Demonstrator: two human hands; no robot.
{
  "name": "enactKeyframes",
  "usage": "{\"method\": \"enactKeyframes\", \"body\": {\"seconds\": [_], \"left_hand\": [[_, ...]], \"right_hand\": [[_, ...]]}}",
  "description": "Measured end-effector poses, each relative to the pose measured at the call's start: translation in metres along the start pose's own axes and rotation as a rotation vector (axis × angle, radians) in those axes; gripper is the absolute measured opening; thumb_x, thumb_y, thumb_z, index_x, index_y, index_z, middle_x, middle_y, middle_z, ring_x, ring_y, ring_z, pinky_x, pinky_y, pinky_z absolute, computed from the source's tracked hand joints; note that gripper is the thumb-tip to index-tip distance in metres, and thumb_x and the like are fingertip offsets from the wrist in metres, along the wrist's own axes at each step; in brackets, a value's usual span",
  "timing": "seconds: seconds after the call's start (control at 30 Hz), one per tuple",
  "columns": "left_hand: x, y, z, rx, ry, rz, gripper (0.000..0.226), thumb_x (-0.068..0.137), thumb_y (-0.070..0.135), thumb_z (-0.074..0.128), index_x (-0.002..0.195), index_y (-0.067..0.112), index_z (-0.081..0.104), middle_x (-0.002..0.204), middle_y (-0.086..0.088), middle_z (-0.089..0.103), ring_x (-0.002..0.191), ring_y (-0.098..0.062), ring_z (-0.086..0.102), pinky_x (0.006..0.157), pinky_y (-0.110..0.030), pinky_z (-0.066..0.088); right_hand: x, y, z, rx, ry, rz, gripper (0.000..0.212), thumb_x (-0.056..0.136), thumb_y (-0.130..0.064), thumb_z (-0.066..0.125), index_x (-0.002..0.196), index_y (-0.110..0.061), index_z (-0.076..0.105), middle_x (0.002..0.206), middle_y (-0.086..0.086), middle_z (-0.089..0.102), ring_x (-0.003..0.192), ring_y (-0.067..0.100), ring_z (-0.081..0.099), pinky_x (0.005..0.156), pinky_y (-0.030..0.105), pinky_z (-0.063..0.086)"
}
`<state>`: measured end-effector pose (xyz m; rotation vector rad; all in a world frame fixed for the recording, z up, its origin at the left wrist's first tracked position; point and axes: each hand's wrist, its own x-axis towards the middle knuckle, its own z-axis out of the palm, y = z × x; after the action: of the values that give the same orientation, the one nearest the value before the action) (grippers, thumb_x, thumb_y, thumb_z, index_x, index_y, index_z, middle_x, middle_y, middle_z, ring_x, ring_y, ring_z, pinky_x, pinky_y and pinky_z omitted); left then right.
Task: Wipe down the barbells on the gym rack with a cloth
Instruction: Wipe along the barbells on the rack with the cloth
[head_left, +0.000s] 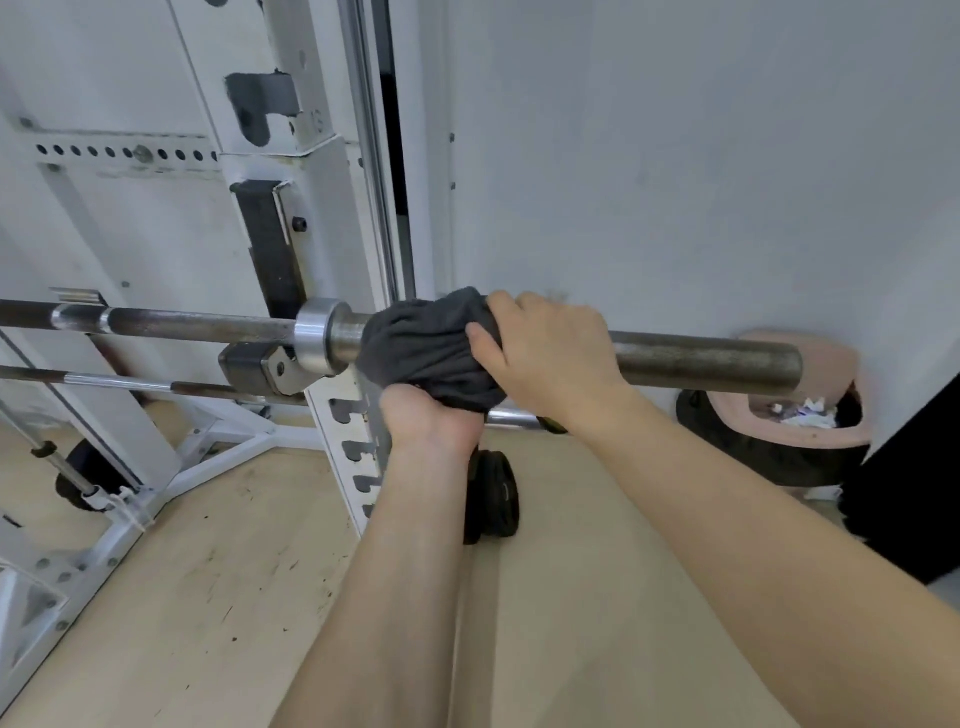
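Your forearms (395, 571) rise from the bottom edge, closest to the lens. Your left hand (428, 418) comes up from below, its grip closed on the bunched underside of the cloth (426, 345). Your right hand (545, 348) sits on top, fingers curled over the cloth's right edge and the bar.

The cloth is dark grey, soft and creased, wrapped round the sleeve of the barbell (701, 358) just right of its shiny steel collar (314, 335). The barbell lies level on the rack (291, 104), long axis left to right, free end pointing right at a pink bin (831, 431). Its metal is dull, dark and speckled, and the sleeve is a thick plain cylinder. The rack is white painted steel with slotted holes. A black weight plate (496, 499) stands on the pale floor (208, 571).
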<state>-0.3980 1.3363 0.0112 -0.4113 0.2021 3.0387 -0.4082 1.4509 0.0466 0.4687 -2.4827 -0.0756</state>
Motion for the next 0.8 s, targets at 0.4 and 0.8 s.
{"method": "enactKeyframes", "body": {"seconds": [0.4,0.8], "left_hand": [[-0.016,-0.064,-0.015,0.144,0.025,-0.128,0.036,0.101,0.022,0.045,0.131,0.014,0.063,0.121,-0.008,0.069,0.112,-0.025,0.064,0.094,-0.039,0.053],[-0.016,-0.122,0.014,0.055,-0.025,-0.185,0.039,0.103,0.029,0.041,0.12,0.006,0.067,0.117,-0.019,0.07,0.111,-0.036,0.065,0.101,-0.049,0.049]], "right_hand": [[0.019,-0.002,-0.008,0.031,-0.1,0.173,0.041,0.102,-0.037,0.031,0.107,-0.016,0.066,0.102,0.01,0.069,0.09,0.035,0.065,0.065,0.036,0.033],[-0.059,0.108,-0.018,-0.103,-0.046,0.214,0.051,0.1,-0.057,0.024,0.104,-0.018,0.055,0.086,0.004,0.063,0.07,0.028,0.058,0.054,0.033,0.035]]}}
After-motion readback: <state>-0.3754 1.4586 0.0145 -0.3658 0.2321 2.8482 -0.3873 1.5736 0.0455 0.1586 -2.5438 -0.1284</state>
